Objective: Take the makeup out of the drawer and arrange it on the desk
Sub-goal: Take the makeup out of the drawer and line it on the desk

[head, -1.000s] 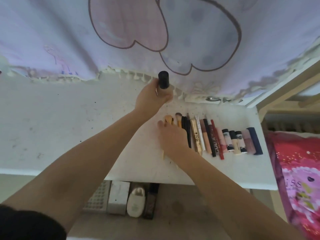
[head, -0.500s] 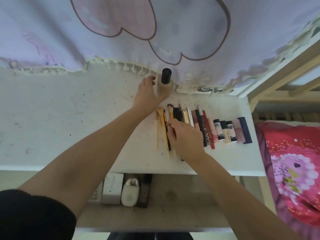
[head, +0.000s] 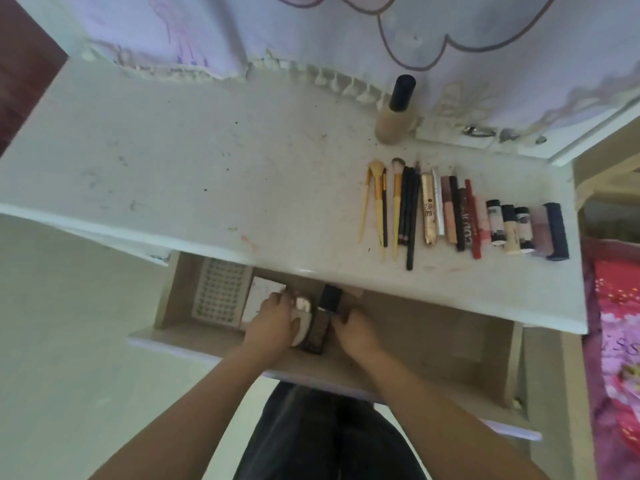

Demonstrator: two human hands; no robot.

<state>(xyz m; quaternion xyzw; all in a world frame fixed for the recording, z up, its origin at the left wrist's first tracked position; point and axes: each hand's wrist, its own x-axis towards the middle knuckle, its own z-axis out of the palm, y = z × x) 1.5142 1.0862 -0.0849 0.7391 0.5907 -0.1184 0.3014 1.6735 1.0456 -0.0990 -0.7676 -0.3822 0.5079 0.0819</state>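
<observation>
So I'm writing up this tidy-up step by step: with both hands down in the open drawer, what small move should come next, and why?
Probably lift out what the hands are on. The left hand is on the white compact and the right hand is at the dark bottle, both lying in the drawer, while the row of makeup on the desk has bare surface to its left.

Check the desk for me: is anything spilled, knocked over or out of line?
Nothing stands out. The beige foundation bottle with the black cap stands upright by the curtain, and the row of brushes, pencils and tubes lies side by side on the white desk.
</observation>
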